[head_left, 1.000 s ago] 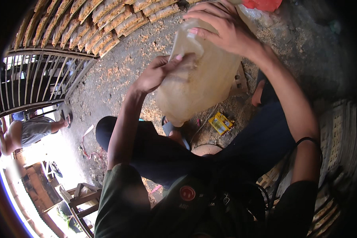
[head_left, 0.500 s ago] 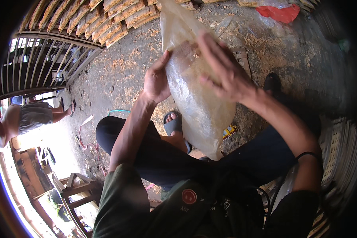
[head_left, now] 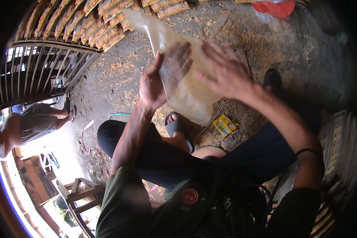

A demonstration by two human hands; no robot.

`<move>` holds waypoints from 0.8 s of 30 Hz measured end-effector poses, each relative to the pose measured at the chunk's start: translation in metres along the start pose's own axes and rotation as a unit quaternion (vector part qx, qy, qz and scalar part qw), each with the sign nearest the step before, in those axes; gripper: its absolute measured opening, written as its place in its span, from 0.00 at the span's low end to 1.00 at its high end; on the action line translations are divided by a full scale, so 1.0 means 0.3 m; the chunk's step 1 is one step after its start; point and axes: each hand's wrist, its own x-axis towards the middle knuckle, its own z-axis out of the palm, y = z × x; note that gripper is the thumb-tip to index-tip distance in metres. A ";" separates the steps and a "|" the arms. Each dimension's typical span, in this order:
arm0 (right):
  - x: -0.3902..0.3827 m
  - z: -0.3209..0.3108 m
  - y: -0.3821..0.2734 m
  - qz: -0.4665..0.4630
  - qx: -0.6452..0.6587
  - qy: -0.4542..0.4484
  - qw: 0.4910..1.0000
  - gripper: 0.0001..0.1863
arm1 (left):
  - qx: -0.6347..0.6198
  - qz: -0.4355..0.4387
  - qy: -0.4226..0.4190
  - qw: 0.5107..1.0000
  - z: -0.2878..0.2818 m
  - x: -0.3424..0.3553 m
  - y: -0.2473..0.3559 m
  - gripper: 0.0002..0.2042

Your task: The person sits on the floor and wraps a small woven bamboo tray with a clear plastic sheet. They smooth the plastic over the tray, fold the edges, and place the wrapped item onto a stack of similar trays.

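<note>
A thin, cloudy see-through plastic sheet (head_left: 194,101) hangs in front of me at a slant; I cannot tell whether it is a flat sheet or a bag. My left hand (head_left: 151,89) holds its left edge, thumb on the near side and fingers showing through from behind. Over the sheet's right side is my right hand (head_left: 230,75), its fingers apart and smeared by motion. Whether that hand touches the plastic is hard to see.
Slatted wooden racks with crumbly tan material (head_left: 103,23) stand at the far left. A yellow packet (head_left: 225,126) lies on the littered floor near my feet. Red plastic (head_left: 274,8) lies far right. Another person (head_left: 39,123) is at left, beside a wooden frame (head_left: 81,194).
The plastic's lower end has lifted and swung left, uncovering the yellow packet. Its upper end has tipped left. My right hand has shifted slightly right, and my left hand slightly down.
</note>
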 end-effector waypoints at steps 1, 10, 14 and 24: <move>0.005 0.000 0.036 0.075 0.015 -0.012 0.997 0.49 | -0.002 -0.012 0.001 1.000 0.004 -0.007 0.003 0.29; 0.017 0.045 0.053 -0.008 -0.041 0.063 0.997 0.48 | -0.009 -0.014 -0.006 1.000 0.022 0.005 -0.004 0.29; 0.032 -0.026 0.040 -0.036 -0.028 0.106 0.993 0.49 | -0.046 -0.050 -0.042 0.997 -0.039 -0.017 0.022 0.29; 0.047 -0.011 0.094 -0.087 -0.012 0.088 0.992 0.43 | 0.280 0.073 0.063 0.955 -0.162 -0.027 0.071 0.24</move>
